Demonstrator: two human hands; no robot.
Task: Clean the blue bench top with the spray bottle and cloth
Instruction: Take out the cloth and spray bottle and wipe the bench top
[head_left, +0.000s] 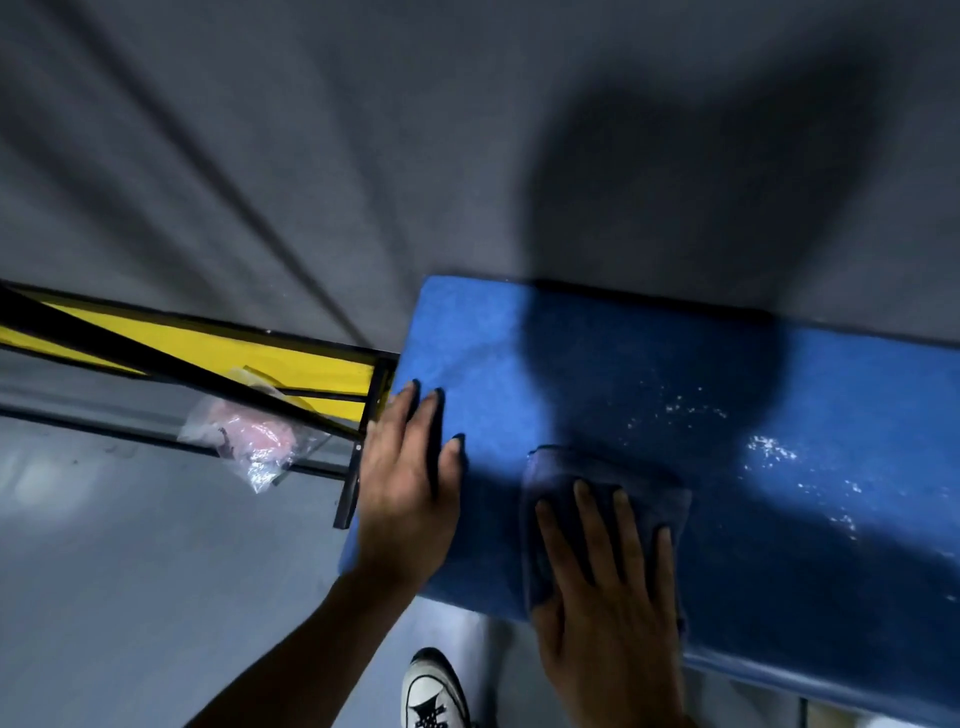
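Observation:
The blue bench top stretches from the middle to the right edge, with shiny wet droplets on its right part. A dark blue folded cloth lies on the bench near its front edge. My right hand presses flat on the cloth, fingers spread. At the bench's left end my left hand rests flat on the surface, fingers apart, holding nothing. No spray bottle is in view.
A yellow bench with a black metal frame stands to the left, touching the blue one. A clear plastic bag with pink contents lies under it. My white sneaker is on the grey floor below.

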